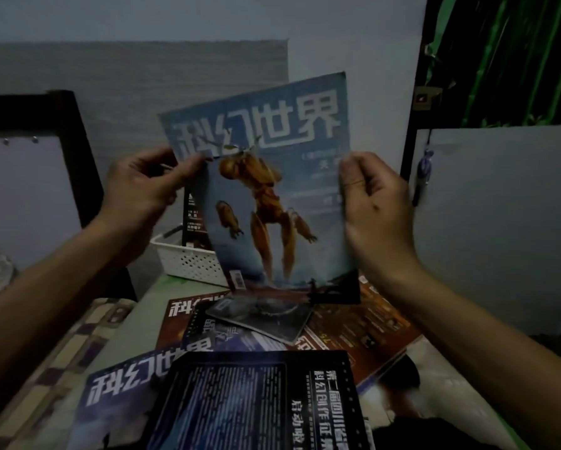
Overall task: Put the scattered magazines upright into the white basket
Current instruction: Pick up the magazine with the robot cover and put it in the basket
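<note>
A person holds a blue science-fiction magazine (272, 177) upright between both hands; the left hand (142, 193) pinches its left edge between thumb and fingers, while the right hand (375, 206) is closed around its right edge — the carrying step, by the look of it, with the drop into the container not yet made. Below and behind the grip, partly hidden by the cover, sits the white basket (188, 263), a perforated plastic tub; one dark magazine (193, 219) already stands in it, just below the left hand. The next move likely calls for lowering the issue spine-down beside that one, keeping it vertical. The held cover is thin, glossy and slightly bowed, showing an orange robot figure. Nearer the camera, beneath the grip, more magazines (259, 384) lie flat and overlapping — red, blue and black covers — on a pale tabletop (136, 323).
</note>
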`<state>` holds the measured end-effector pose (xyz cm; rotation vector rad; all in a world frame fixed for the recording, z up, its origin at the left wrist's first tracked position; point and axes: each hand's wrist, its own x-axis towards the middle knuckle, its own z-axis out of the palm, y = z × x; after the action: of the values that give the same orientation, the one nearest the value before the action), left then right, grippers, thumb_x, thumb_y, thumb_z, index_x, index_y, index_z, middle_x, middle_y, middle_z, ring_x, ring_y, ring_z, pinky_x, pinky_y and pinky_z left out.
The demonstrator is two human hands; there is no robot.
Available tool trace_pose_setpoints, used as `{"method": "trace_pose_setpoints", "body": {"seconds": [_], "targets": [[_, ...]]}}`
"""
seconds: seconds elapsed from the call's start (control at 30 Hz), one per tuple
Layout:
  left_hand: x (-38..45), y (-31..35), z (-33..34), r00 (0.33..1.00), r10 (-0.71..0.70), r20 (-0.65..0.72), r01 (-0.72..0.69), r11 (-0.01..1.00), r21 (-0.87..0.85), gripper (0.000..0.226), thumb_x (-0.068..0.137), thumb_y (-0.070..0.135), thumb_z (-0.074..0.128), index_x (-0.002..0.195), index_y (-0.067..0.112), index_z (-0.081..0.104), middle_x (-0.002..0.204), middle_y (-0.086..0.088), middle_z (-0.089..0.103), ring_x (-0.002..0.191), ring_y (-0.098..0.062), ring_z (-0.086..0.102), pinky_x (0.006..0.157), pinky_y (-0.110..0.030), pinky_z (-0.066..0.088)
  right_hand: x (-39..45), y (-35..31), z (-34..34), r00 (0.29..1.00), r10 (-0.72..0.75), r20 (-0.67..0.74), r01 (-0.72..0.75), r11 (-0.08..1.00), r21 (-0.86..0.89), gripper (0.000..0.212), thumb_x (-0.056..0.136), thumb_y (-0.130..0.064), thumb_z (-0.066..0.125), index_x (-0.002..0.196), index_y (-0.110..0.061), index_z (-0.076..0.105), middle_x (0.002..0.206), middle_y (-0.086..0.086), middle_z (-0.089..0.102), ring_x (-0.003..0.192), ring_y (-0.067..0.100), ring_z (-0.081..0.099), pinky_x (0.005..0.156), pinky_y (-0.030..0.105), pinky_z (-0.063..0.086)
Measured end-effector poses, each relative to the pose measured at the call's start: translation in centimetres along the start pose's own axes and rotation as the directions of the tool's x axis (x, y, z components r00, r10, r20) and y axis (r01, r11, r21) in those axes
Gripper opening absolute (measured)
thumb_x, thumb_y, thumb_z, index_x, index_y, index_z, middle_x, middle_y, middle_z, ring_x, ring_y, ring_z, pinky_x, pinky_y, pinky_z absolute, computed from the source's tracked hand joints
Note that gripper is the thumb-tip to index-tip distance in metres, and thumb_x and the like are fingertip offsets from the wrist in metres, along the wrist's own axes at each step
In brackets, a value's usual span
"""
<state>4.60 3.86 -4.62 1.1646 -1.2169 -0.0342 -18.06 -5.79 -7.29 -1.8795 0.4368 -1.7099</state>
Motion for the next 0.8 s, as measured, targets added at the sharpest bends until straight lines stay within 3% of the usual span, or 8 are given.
{"method": "trace_pose_setpoints", "body": {"seconds": [0.07,0.17,0.23,0.37,0.43,0.53,0.7,0.8], "targets": [[-0.6,-1.2,-0.9,1.0,-0.005,-0.021,0.006,0.999,0.043,0.014,0.091,0.016,0.064,0.08,0.02,0.071,0.054,0.022,0.062,0.047,0.004,0.049,0.044,-0.008,0.035,-0.6,1.6,1.0,0.999,-0.022,0.045,0.028,0.991,-0.132,0.026,0.103,-0.023,0.046,0.093,-0.007,0.064,0.082,0.007,0.065,0.077,0.021,0.063,0.065,0.044,0.053],[-3.3,-4.7,-1.6,0.999,-0.009,-0.046,0.017,0.984,0.176,0.013,0.09,0.009,0.065,0.088,-0.003,0.069,0.051,0.024,0.06,0.048,0.007,0.052,0.047,-0.004,0.037,-3.1,5.3,1.9,0.982,0.054,0.179,-0.003,0.962,-0.273,0.023,0.101,-0.025,0.049,0.094,-0.011,0.066,0.084,0.004,0.068,0.077,0.018,0.063,0.066,0.048,0.052],[-5.0,-7.6,-1.9,0.99,-0.115,-0.08,0.126,0.979,0.162,0.007,0.089,0.011,0.065,0.093,0.011,0.071,0.065,0.018,0.067,0.059,0.006,0.057,0.052,-0.005,0.042,-4.5,6.8,2.7,0.951,0.123,0.284,-0.033,0.952,-0.303,0.016,0.099,-0.027,0.052,0.104,-0.018,0.064,0.093,-0.004,0.07,0.084,0.013,0.066,0.07,0.048,0.056],[-7.9,-12.4,-0.9,0.949,-0.305,-0.076,0.308,0.951,0.03,0.024,0.089,0.003,0.065,0.104,0.022,0.069,0.087,0.012,0.075,0.079,0.005,0.068,0.066,-0.013,0.053,-4.0,7.4,3.7,0.916,0.172,0.363,-0.055,0.949,-0.311,0.018,0.096,-0.029,0.056,0.114,-0.03,0.058,0.095,-0.017,0.067,0.087,0.006,0.067,0.072,0.042,0.06],[-9.3,-14.1,-0.3,0.949,-0.314,-0.021,0.314,0.947,0.064,0.023,0.09,0.003,0.065,0.102,0.023,0.069,0.091,0.02,0.076,0.087,0.002,0.07,0.073,-0.018,0.055,-3.1,7.9,3.3,0.876,0.255,0.409,-0.132,0.943,-0.305,0.024,0.095,-0.025,0.058,0.118,-0.034,0.056,0.102,-0.012,0.071,0.091,0.006,0.069,0.075,0.043,0.06],[-10.4,-16.0,-0.2,0.957,-0.291,0.004,0.285,0.938,0.2,0.018,0.09,0.004,0.066,0.091,0.021,0.071,0.085,0.022,0.074,0.08,0.003,0.069,0.069,-0.02,0.054,-2.8,8.9,2.6,0.785,0.367,0.5,-0.275,0.928,-0.25,0.033,0.096,-0.016,0.057,0.121,-0.038,0.056,0.115,-0.012,0.07,0.102,0.002,0.068,0.082,0.04,0.06],[-10.0,-16.5,0.0,0.948,-0.3,-0.107,0.311,0.945,0.105,0.02,0.09,0.003,0.065,0.089,0.023,0.068,0.083,0.017,0.075,0.077,-0.001,0.071,0.063,-0.013,0.052,-4.3,10.2,4.1,0.85,0.367,0.378,-0.34,0.93,-0.137,0.04,0.094,-0.003,0.058,0.106,-0.042,0.061,0.103,-0.023,0.069,0.096,-0.009,0.066,0.071,0.017,0.057],[-7.2,-15.8,-0.9,0.957,-0.235,-0.173,0.255,0.961,0.11,0.025,0.088,0.006,0.067,0.087,0.031,0.063,0.079,0.026,0.072,0.076,0.007,0.067,0.062,-0.01,0.052,-3.0,10.1,6.6,0.9,0.339,0.272,-0.33,0.941,-0.081,0.035,0.095,-0.005,0.058,0.101,-0.039,0.062,0.101,-0.014,0.073,0.093,0.001,0.07,0.07,0.022,0.059]]}}
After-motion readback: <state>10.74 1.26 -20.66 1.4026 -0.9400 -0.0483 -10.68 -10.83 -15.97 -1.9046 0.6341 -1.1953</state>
